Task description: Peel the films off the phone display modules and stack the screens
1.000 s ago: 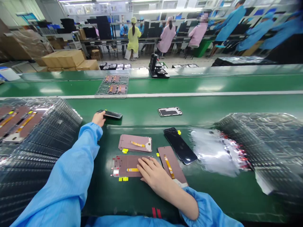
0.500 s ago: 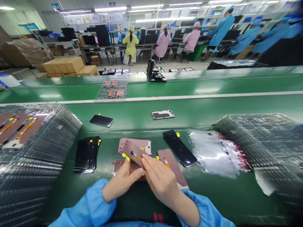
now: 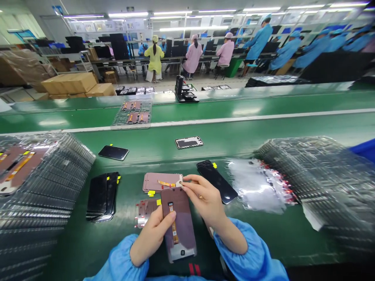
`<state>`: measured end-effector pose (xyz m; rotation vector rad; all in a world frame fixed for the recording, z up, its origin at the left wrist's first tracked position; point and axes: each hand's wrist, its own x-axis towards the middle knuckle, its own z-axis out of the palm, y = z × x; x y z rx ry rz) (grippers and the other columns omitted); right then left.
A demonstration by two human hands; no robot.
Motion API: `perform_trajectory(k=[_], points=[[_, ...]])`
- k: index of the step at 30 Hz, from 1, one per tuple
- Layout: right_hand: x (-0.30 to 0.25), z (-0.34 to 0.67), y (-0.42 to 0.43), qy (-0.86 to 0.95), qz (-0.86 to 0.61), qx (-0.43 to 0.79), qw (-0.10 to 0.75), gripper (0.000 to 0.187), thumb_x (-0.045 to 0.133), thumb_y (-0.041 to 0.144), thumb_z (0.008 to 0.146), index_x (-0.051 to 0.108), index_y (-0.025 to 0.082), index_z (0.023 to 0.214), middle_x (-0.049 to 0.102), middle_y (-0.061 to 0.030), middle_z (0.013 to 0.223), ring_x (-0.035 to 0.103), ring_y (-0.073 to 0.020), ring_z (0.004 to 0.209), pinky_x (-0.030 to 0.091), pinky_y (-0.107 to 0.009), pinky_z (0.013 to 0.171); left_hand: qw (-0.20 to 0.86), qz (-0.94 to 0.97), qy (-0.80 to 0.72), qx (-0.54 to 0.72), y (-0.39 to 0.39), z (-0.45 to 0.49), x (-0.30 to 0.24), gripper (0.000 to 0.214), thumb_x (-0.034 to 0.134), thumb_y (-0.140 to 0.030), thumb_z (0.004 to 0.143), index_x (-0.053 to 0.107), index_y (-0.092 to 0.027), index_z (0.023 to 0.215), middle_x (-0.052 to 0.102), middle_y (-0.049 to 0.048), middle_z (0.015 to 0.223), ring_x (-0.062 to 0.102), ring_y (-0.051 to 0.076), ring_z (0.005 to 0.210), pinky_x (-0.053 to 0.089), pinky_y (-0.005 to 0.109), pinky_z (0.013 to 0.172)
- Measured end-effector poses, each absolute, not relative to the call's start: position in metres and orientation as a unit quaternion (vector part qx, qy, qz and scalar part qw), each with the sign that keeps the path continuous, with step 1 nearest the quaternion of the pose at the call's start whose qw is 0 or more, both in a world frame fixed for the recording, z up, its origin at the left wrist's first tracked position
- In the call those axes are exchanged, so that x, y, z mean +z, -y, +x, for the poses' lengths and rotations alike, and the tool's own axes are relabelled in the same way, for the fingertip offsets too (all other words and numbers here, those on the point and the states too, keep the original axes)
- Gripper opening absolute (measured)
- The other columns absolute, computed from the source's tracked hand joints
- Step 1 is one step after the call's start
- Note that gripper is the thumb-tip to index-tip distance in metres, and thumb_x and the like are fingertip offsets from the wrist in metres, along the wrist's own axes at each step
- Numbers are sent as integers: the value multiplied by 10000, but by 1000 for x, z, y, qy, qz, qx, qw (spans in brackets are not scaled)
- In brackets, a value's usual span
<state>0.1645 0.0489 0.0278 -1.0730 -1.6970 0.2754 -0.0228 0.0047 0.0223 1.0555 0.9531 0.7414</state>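
Note:
In my left hand [image 3: 154,232] is a phone screen panel [image 3: 184,224], gripped by its left edge with the thumb on its brown back. An orange flex cable runs down that back, and a yellow tab sticks out at the upper left. My right hand [image 3: 206,199] is pinched at the panel's top edge; whatever lies between the fingertips is too small to name. Just behind are more pinkish panels [image 3: 150,180], stacked, with yellow tabs. Clear film pieces with red tabs [image 3: 145,210] lie left of the held panel. Another panel is mostly hidden under my right forearm.
Tall stacks of clear plastic trays [image 3: 70,168] [image 3: 310,171] flank the green bench. Black phone screens lie left [image 3: 101,195] and right [image 3: 215,181], beside a pile of clear films [image 3: 253,187]. Farther back are a black phone [image 3: 113,152] and a phone frame [image 3: 189,143]. Co-workers sit beyond.
The held panel has turned from slanted to nearly upright and come nearer to me. My right hand has moved from its lower side up to its top edge. The view has shifted slightly.

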Motion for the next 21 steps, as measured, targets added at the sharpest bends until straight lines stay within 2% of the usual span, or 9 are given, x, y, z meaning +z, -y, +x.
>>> perform_trajectory(k=[2,3,4,7,10,14,17,19,21], points=[[30,157,-39,741,-413,-19,529,212,622,54,870,713,192,1002,731,-114,1052,664,-219,852,536,-384,741,672,485,-446,338,-7,-21,22,421,566,-428,922,621,-170,1250,690,93,1215,616,282,1101,460,421,995],[32,154,-33,761,-384,-43,520,235,619,26,856,696,180,1014,731,-117,1055,652,-224,863,519,-397,753,656,492,-455,347,-9,-21,21,420,562,-426,923,620,-168,1248,688,95,1216,604,286,1123,446,420,1011],[35,152,-26,784,-352,-25,510,230,611,17,853,679,171,1010,730,-114,1048,643,-225,875,507,-403,767,639,498,-465,358,-11,-21,20,415,555,-422,925,620,-166,1246,683,96,1224,587,289,1150,428,418,1030],[47,149,-10,809,-283,141,495,142,566,71,888,647,176,939,698,-98,1047,624,-209,903,495,-390,798,611,511,-477,373,-18,-22,18,390,542,-397,928,621,-166,1232,656,97,1264,542,284,1214,377,401,1080],[50,152,-13,750,-332,266,506,108,564,122,905,636,203,899,656,-87,1080,618,-208,996,501,-366,853,636,527,-456,331,-19,-24,20,390,535,-387,924,601,-167,1240,646,97,1263,555,276,1185,392,396,1060],[38,157,-37,659,-421,358,510,107,627,192,885,610,210,782,639,-72,1074,616,-213,1043,486,-361,914,650,576,-435,238,-15,-25,28,367,502,-373,919,604,-137,1181,663,103,1153,580,275,1091,430,394,987],[33,160,-47,665,-429,370,487,28,633,215,887,644,213,861,636,-49,958,624,-191,922,507,-332,826,613,628,-442,185,-12,-27,36,325,474,-367,922,624,-126,1080,660,92,1052,579,261,1013,441,366,914],[33,162,-48,703,-410,360,456,72,629,213,901,672,218,957,625,-27,869,612,-166,796,511,-297,714,594,649,-448,159,-11,-29,40,295,462,-363,924,627,-136,1015,655,70,971,578,239,929,445,342,848],[36,163,-46,753,-382,294,448,99,608,205,925,696,219,969,605,-20,805,589,-156,732,489,-282,641,583,659,-453,146,-10,-29,43,275,466,-358,921,631,-144,975,652,53,912,570,224,865,440,329,800]])
